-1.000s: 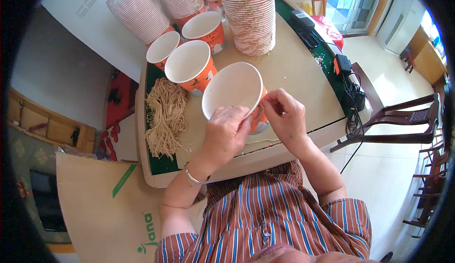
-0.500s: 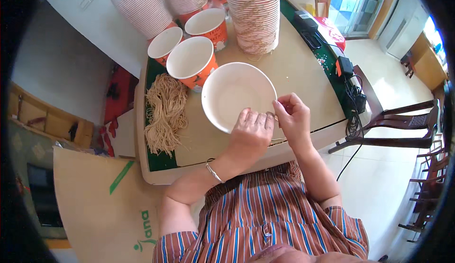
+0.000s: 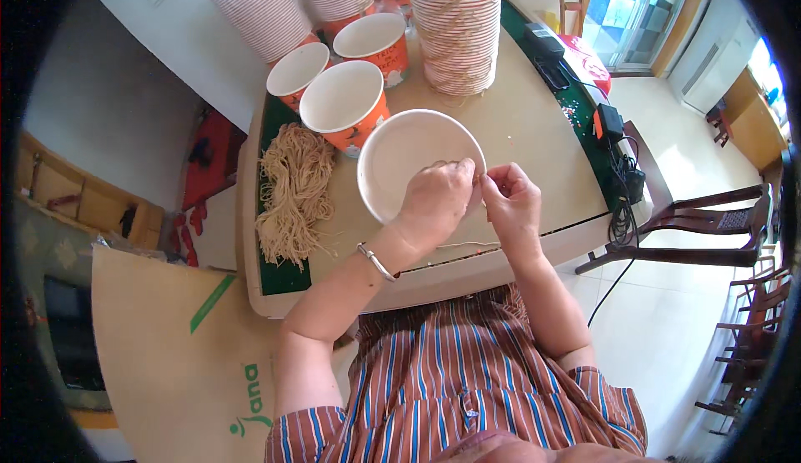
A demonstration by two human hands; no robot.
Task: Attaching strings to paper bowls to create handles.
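Observation:
A paper cup (image 3: 405, 150), white inside, sits on the table with its mouth facing me. My left hand (image 3: 434, 203) grips its near right rim, fingers curled over the edge. My right hand (image 3: 511, 204) is right beside it at the rim, pinching a thin beige string (image 3: 463, 244) whose loose end trails over the tabletop under my hands. A bundle of the same beige strings (image 3: 290, 192) lies on the left part of the table.
Three open orange cups (image 3: 344, 100) stand behind the held cup. A tall stack of cups (image 3: 455, 29) stands at the back, and more stacks (image 3: 260, 6) lean at the back left. Black chargers and cables (image 3: 617, 171) hang off the table's right edge. A wooden chair (image 3: 709, 229) stands to the right.
My left hand has slid to the right along the cup's rim until it meets my right hand. The cup has stayed in about the same place.

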